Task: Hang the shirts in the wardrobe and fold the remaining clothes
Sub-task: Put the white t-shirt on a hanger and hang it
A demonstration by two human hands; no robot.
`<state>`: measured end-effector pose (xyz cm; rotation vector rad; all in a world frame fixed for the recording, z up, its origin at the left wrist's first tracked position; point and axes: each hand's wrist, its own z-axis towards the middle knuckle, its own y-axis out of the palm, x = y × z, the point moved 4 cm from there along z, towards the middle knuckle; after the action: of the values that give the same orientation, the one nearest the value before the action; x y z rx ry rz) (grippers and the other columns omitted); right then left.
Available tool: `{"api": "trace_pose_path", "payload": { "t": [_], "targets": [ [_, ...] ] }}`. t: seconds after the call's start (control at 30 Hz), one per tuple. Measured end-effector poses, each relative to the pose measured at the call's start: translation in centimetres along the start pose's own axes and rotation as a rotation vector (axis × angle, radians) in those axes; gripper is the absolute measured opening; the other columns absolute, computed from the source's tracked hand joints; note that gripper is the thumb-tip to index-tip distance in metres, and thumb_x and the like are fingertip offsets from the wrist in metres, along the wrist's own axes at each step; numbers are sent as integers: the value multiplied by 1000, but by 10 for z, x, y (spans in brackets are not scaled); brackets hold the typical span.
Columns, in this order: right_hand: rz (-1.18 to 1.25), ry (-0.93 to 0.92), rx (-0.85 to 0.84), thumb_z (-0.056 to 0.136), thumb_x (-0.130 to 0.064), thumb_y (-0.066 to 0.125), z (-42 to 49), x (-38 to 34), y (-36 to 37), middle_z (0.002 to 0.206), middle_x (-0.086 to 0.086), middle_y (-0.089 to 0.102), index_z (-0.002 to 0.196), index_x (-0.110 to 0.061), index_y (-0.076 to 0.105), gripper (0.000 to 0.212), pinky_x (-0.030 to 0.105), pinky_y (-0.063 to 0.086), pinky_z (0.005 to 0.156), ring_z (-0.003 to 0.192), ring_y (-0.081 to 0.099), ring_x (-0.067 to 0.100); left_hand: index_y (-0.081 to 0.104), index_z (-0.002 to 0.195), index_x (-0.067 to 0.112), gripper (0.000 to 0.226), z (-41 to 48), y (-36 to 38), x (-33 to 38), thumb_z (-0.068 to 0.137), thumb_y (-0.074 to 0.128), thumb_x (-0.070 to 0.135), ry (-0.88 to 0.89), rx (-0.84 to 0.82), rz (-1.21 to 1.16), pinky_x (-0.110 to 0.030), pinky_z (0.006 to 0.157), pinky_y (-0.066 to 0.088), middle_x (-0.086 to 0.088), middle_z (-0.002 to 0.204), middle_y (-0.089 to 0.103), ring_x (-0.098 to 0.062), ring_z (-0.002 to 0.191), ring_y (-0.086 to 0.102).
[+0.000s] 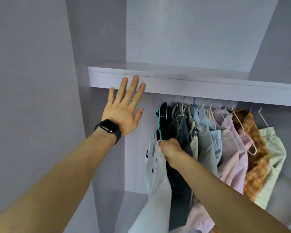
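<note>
I look into a grey wardrobe. My left hand [124, 106], with a black watch and a ring, is raised with fingers spread and straight, its fingertips at the front edge of the shelf [208, 86]. My right hand [170, 151] grips a white shirt with black print [155, 175] on a teal hanger [159, 126], at the left end of the row of hanging clothes. Right of it hang a black garment [178, 190], grey and light blue shirts [207, 137], pink shirts [232, 148], an orange plaid shirt [257, 162] and a cream garment [275, 148].
The wardrobe's left side wall [40, 81] stands close to my left arm. Between that wall and the white shirt is an open gap. White wire hangers [222, 113] hook onto a rail hidden under the shelf. The space above the shelf holds nothing visible.
</note>
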<state>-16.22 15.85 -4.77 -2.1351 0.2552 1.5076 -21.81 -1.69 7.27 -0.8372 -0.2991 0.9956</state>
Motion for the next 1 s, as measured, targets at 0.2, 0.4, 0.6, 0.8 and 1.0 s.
{"api": "trace_pose_path", "payload": {
  "t": [0.2, 0.4, 0.6, 0.8, 1.0],
  "targets": [
    [-161, -266, 142, 101, -24, 44, 36, -5, 14, 88, 7, 59, 83, -12, 52, 24, 32, 49, 78, 88, 60, 27, -23, 154, 36, 70, 5, 26, -7, 103, 23, 50, 18, 143, -15, -58, 122, -3, 9, 161, -33, -23, 150, -27],
    [-164, -516, 384, 102, -26, 43, 54, -34, 21, 103, 11, 65, 103, -6, 60, 27, 30, 44, 77, 98, 62, 30, -18, 156, 34, 70, 9, 40, -9, 99, 17, 52, 21, 299, 18, -59, 122, 3, 7, 165, -23, -23, 152, -19],
    [-124, -483, 484, 102, -28, 43, 101, -58, 31, 112, 17, 66, 114, -2, 60, 34, 36, 53, 84, 102, 63, 34, -22, 155, 34, 71, 10, 44, -10, 99, 17, 53, 21, 318, 15, -58, 122, -1, 6, 164, -26, -24, 152, -22],
    [-284, -410, 344, 104, -32, 38, 106, -36, 54, 125, 22, 60, 120, -2, 49, 36, 38, 49, 88, 111, 60, 40, -15, 158, 31, 79, 8, 44, -5, 98, 34, 48, 14, 272, -58, -61, 121, -1, 4, 165, -23, -25, 152, -20],
    [-632, -303, 93, 96, -48, 49, 81, -31, 41, 136, 11, 45, 137, -21, 40, 50, 49, 45, 102, 122, 50, 37, -15, 158, 32, 86, 1, 27, -2, 94, 43, 41, -16, 107, -99, -62, 120, 0, 4, 164, -25, -24, 151, -23]
  ]
}}
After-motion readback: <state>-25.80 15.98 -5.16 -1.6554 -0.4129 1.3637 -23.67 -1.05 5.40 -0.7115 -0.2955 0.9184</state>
